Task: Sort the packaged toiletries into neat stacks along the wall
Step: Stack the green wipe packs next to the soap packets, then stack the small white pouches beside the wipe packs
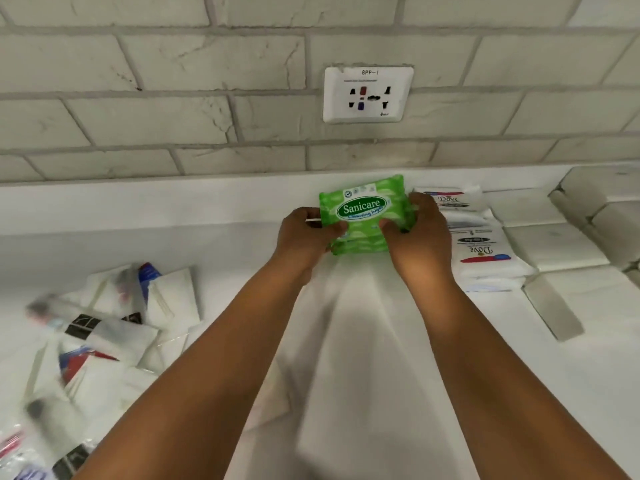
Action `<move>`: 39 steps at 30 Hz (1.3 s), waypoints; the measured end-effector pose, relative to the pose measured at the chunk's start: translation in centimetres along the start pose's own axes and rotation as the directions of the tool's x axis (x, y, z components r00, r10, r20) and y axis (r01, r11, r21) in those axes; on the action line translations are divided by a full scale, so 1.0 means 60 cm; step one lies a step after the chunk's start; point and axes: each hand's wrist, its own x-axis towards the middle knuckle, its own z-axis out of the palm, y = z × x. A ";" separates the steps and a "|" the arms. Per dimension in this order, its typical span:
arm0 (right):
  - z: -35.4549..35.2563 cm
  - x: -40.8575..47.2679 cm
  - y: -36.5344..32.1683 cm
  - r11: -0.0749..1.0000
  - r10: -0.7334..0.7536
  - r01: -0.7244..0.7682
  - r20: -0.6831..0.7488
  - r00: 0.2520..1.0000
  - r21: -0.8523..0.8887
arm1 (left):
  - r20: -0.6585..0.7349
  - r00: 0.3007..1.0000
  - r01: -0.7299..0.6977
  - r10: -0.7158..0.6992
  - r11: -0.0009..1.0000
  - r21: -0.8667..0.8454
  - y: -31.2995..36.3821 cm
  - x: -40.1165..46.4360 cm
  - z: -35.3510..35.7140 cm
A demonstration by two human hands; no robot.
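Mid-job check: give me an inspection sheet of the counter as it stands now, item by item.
Surface: white counter, a white upstand along the wall.
Job's things: green Sanicare wipes packs stacked at the wall; white Dove packs stacked beside them on the right; plain white boxes further right.
Clutter: unsorted sachets and packets heaped at left, blurred.
Grippers: left hand and right hand each grip one end of the Sanicare wipes packs.
Cables: nothing seen.
Surroundings: grey brick-pattern wall with a wall socket.

Two bare forearms, no sleeves; left hand [306,233], right hand [420,233], no rings
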 end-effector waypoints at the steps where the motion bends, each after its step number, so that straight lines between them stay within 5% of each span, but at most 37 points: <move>1: 0.004 0.012 0.003 0.999 0.021 -0.021 0.014 1.000 -0.030 | -0.030 1.000 0.001 -0.001 1.000 0.018 0.000 0.012 0.009; 8: 0.028 0.030 0.015 0.970 -0.010 0.025 0.064 0.998 -0.243 | -0.168 0.984 -0.022 0.059 0.977 0.213 -0.033 0.045 0.031; 16: 0.033 0.014 0.022 0.808 -0.213 0.215 0.069 0.975 -0.549 | -0.251 0.958 -0.058 0.142 0.948 0.314 -0.046 0.023 0.039; 22: 0.071 0.027 0.049 0.821 -0.371 0.413 0.181 0.911 -0.394 | -0.249 0.962 -0.050 0.109 0.972 0.230 -0.053 0.019 0.041; 30: 0.071 0.024 0.063 0.840 -0.378 0.421 0.188 0.907 -0.343 | -0.272 0.958 -0.021 0.092 0.967 0.253 -0.047 0.017 0.045; 39: 0.037 -0.059 0.043 0.918 -0.319 0.352 0.190 0.929 -0.180 | -0.292 0.943 0.008 0.160 0.865 0.501 -0.039 -0.057 -0.002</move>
